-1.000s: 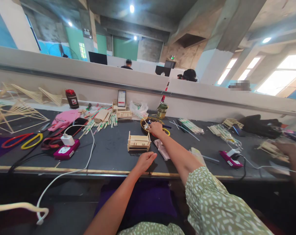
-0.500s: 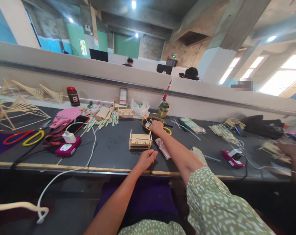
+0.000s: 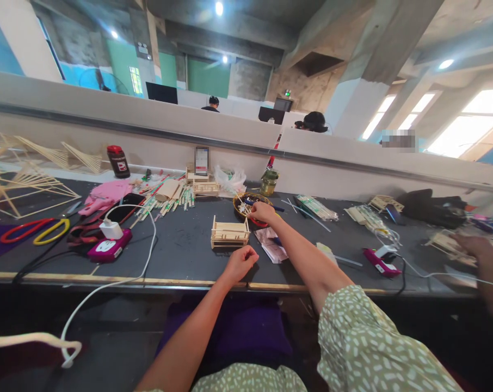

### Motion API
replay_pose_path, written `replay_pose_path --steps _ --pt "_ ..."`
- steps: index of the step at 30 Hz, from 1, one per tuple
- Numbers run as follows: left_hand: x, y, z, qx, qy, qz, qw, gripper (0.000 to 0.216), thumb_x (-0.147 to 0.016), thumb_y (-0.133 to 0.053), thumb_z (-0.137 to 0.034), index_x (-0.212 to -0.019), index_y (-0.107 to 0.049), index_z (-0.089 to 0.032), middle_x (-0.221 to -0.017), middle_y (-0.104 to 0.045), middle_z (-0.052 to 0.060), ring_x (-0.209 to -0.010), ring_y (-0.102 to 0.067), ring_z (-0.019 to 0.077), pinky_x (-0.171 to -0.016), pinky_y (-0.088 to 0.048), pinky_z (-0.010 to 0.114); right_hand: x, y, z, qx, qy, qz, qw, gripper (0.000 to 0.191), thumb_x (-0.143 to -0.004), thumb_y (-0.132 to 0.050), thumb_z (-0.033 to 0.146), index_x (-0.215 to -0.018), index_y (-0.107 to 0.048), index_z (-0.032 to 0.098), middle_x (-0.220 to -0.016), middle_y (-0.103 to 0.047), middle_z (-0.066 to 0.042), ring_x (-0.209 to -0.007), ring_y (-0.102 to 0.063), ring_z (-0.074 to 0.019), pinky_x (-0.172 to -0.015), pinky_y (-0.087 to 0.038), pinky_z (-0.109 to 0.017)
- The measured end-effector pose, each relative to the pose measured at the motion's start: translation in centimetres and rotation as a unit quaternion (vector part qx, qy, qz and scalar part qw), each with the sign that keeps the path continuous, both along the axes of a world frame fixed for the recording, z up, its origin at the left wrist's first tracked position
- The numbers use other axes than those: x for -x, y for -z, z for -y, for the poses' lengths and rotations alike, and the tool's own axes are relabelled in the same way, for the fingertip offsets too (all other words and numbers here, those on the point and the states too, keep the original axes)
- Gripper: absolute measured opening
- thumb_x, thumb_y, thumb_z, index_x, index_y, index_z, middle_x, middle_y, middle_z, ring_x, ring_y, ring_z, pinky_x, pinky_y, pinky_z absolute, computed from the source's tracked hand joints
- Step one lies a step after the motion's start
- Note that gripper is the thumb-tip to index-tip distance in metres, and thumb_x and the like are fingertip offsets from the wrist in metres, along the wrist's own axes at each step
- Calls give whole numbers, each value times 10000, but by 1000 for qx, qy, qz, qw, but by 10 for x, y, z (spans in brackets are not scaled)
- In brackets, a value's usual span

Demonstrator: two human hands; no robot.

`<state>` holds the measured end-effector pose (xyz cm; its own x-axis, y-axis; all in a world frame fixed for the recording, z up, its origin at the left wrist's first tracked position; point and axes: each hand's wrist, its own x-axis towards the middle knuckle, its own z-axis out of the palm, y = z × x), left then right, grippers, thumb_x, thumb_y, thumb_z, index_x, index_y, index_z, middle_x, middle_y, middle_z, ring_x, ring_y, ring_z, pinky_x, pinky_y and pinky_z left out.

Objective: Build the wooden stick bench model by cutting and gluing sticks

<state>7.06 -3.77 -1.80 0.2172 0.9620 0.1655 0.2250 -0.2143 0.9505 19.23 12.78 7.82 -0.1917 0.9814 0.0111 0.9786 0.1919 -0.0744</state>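
Observation:
My right hand (image 3: pixel 263 212) reaches to the near right rim of a round basket (image 3: pixel 235 206) of small light pieces. Its fingers are pinched; whatever is between them is too small to make out. A red loop (image 3: pixel 261 223) shows just under that hand. My left hand (image 3: pixel 240 263) rests near the table's front, fingers curled together, with their contents hidden. Just beyond it stands a small model of wooden sticks (image 3: pixel 229 233), upright and apart from both hands. A crumpled pale pink wrapper (image 3: pixel 271 246) lies below my right forearm.
Paper-wrapped sticks (image 3: pixel 177 196), a phone (image 3: pixel 201 161) and a jar (image 3: pixel 269 182) stand along the back. At left are a power strip (image 3: pixel 110 246) with a white cable, scissors handles (image 3: pixel 51 231) and larger stick models (image 3: pixel 32 185). Another person's hand (image 3: pixel 473 245) works at far right.
The yellow loop beside my right hand no longer shows; a red one shows beneath it. More of the pink wrapper is visible, with a dark blue piece on it. Both hands keep nearly the same places.

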Motion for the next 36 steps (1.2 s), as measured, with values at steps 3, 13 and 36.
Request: replay_pose_path --steps 3,13,36 --pt "0 1 0 1 -1 -1 1000 201 -804 -556 -360 -718 -571 -179 -577 -533 -36 -561 -478 117 -546 -334 226 -1 0 0 1 -6 -3 1000 334 -783 -675 478 -993 -711 221 -1086 -718 -67 -1018 -662 -211 -794 -470 -237" --pt "0 6 -4 -6 -3 2 1000 156 -773 -578 -327 -741 -581 -174 -639 -567 -19 -592 -502 120 -558 -355 229 -1 1 1 -3 -5 -30 1000 297 -781 -673 429 -981 -719 214 -1092 -715 -67 -1005 -659 -207 -790 -467 -233" --pt "2 7 0 40 25 30 998 461 -897 -400 -579 -647 -436 -194 -519 -468 -51 -396 -375 70 -403 -245 202 -59 -15 -14 -24 79 -37 996 258 -816 -625 301 -1043 -717 221 -1092 -710 -85 -1010 -661 -221 -770 -478 -252"
